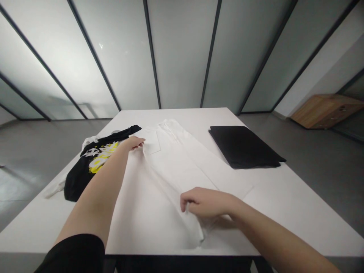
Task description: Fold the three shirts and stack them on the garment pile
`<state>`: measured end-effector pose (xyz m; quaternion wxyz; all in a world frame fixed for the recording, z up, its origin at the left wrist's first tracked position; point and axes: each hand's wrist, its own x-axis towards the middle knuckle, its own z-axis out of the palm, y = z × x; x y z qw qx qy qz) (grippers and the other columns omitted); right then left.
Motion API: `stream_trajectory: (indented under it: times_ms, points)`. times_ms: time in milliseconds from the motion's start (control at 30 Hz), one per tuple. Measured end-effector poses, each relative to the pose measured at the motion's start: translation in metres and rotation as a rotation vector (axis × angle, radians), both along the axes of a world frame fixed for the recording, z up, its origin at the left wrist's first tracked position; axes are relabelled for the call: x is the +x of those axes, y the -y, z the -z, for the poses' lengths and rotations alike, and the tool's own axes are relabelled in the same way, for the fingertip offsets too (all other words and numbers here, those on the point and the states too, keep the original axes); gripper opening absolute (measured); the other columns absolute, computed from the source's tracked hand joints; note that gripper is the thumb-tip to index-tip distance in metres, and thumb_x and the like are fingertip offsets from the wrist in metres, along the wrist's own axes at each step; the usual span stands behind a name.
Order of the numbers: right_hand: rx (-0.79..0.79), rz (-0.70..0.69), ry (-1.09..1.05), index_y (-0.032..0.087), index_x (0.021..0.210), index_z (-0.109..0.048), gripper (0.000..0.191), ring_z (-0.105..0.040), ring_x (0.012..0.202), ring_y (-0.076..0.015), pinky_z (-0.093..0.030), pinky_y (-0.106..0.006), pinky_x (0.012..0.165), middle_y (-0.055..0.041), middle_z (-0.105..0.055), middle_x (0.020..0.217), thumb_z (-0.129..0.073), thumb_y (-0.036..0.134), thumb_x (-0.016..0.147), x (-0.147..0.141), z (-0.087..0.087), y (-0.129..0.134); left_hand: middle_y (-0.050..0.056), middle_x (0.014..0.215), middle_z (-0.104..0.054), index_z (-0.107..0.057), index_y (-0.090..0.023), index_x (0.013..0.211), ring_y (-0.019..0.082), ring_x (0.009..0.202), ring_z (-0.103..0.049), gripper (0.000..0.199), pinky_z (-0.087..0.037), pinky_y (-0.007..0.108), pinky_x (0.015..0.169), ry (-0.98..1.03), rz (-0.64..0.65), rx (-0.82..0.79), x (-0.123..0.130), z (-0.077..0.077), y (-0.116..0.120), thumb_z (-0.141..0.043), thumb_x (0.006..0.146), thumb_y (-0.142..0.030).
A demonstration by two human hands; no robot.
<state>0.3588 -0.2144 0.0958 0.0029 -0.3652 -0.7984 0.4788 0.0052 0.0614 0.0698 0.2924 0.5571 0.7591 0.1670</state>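
A white shirt [184, 151] lies spread on the white table, with its collar at the far end and a long crease or seam running toward me. My left hand [135, 143] reaches forward and pinches the shirt's left edge near a square outline that looks like a pocket. Nearer to me, my right hand [203, 202] has its fingers curled around the same side's cloth, lifting it slightly off the tabletop. A loose white fold hangs below the right hand. White on white makes parts of the shirt's outline hard to see.
Left of my left arm, a crumpled black garment with yellow and white print [76, 182] lies partly over white cloth. Folded black cloth [246, 147] rests on the right of the white table [298, 216]. A wooden cabinet [327, 110] stands beyond, and frosted glass panels are behind.
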Motion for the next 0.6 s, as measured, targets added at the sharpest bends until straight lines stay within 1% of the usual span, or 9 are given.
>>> stream_trajectory:
  times_ms: [67,133,200,233,300,367,433,500,600]
  points:
    - [-0.137,0.059,0.009,0.021,0.094,-0.073,0.024,-0.062,0.072,-0.0171,-0.046,-0.027,0.068,-0.0001,-0.066,0.079,-0.053,0.018,0.081,0.037,0.0,-0.019,0.014,0.082,-0.078,-0.077,-0.016,0.094,0.022,0.065,-0.067,0.032,-0.048,0.03,0.054,0.029,-0.003,0.067,0.019,-0.005,-0.009,-0.068,0.091,-0.046]
    - [-0.229,0.182,0.016,0.021,0.087,-0.069,0.017,-0.058,0.066,-0.0161,-0.046,-0.027,0.063,0.0019,-0.057,0.07,-0.054,0.022,0.079,0.072,0.006,-0.034,0.015,0.091,-0.081,-0.077,-0.015,0.11,0.023,0.075,-0.072,0.041,-0.053,0.031,0.061,0.061,0.017,0.144,0.045,-0.004,-0.016,-0.059,0.096,-0.049]
    - [-0.291,0.274,0.009,0.021,0.085,-0.067,0.013,-0.055,0.064,-0.0154,-0.047,-0.026,0.061,0.0029,-0.053,0.067,-0.058,0.029,0.08,0.097,0.013,-0.044,0.015,0.101,-0.082,-0.075,-0.015,0.121,0.025,0.089,-0.075,0.045,-0.057,0.033,0.073,0.071,0.055,0.195,0.077,0.003,-0.018,-0.053,0.099,-0.046]
    - [-0.325,0.305,0.018,0.021,0.085,-0.065,0.013,-0.054,0.062,-0.0148,-0.047,-0.025,0.06,0.0035,-0.052,0.065,-0.06,0.033,0.083,0.105,0.017,-0.046,0.015,0.107,-0.082,-0.075,-0.015,0.124,0.027,0.097,-0.075,0.044,-0.058,0.035,0.08,0.061,0.079,0.211,0.094,0.008,-0.017,-0.053,0.099,-0.043]
    - [-0.363,0.321,0.028,0.021,0.086,-0.062,0.02,-0.051,0.058,-0.0132,-0.046,-0.025,0.057,0.0048,-0.052,0.064,-0.067,0.04,0.085,0.111,0.024,-0.048,0.016,0.124,-0.078,-0.074,-0.017,0.131,0.031,0.118,-0.07,0.045,-0.056,0.04,0.096,0.017,0.124,0.24,0.126,0.023,-0.007,-0.06,0.094,-0.039]
    - [-0.358,0.32,0.016,0.022,0.086,-0.058,0.023,-0.05,0.056,-0.0122,-0.044,-0.024,0.054,0.0058,-0.052,0.064,-0.071,0.041,0.084,0.108,0.03,-0.047,0.017,0.144,-0.069,-0.068,-0.023,0.144,0.037,0.137,-0.059,0.054,-0.046,0.05,0.112,-0.058,0.148,0.279,0.154,0.04,0.008,-0.065,0.091,-0.035]
    - [-0.326,0.335,0.001,0.022,0.087,-0.056,0.02,-0.051,0.056,-0.0124,-0.044,-0.023,0.051,0.0063,-0.052,0.065,-0.071,0.034,0.081,0.103,0.035,-0.045,0.016,0.15,-0.062,-0.065,-0.033,0.147,0.04,0.141,-0.053,0.051,-0.04,0.059,0.115,-0.277,0.225,0.328,0.173,0.054,0.024,-0.058,0.096,-0.035]
    - [-0.297,0.348,-0.006,0.022,0.089,-0.057,0.018,-0.052,0.057,-0.0123,-0.043,-0.022,0.05,0.0061,-0.053,0.068,-0.069,0.027,0.076,0.098,0.039,-0.044,0.016,0.15,-0.059,-0.066,-0.035,0.145,0.04,0.142,-0.05,0.046,-0.036,0.061,0.115,-0.395,0.262,0.364,0.183,0.061,0.035,-0.05,0.102,-0.036]
    - [-0.314,0.348,-0.062,0.022,0.09,-0.058,0.02,-0.051,0.06,-0.0109,-0.04,-0.02,0.051,0.0057,-0.054,0.072,-0.066,0.02,0.072,0.09,0.043,-0.039,0.016,0.15,-0.059,-0.065,-0.032,0.142,0.039,0.143,-0.047,0.043,-0.033,0.064,0.116,-0.453,0.295,0.373,0.18,0.06,0.042,-0.045,0.104,-0.037]
